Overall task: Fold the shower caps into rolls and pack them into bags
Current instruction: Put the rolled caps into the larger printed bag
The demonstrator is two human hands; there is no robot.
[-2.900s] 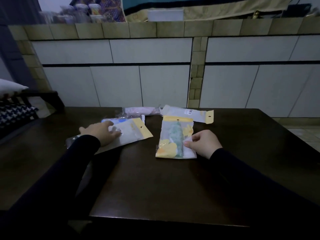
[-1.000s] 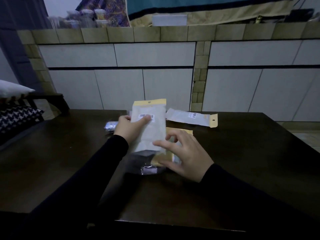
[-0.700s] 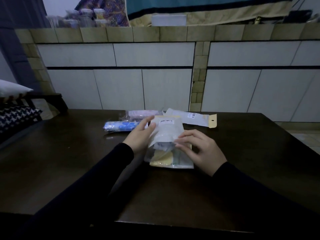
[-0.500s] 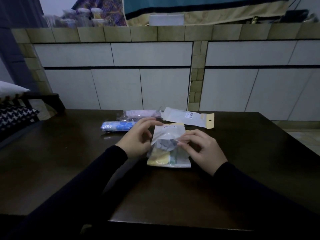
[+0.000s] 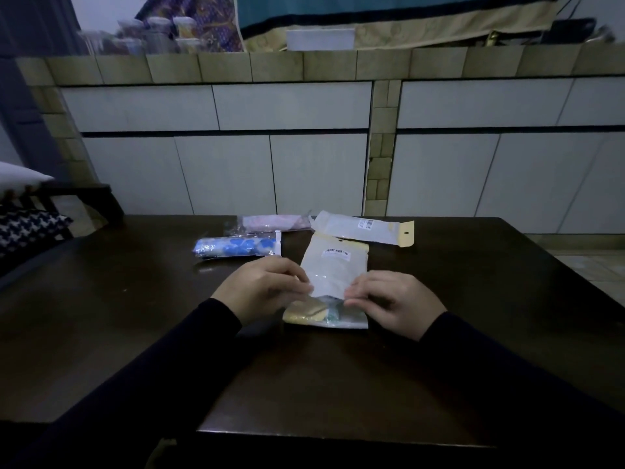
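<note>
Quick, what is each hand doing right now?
Left hand: pinching the white bag at its left edge.
Right hand: pinching the same bag's right edge.

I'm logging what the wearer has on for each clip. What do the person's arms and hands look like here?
Both arms are covered in plain, dark long sleeves, the left sleeve and the right sleeve, each ending at the wrist. The left hand and right hand are bare: no gloves, and no rings or watch can be made out in the dim light.
</note>
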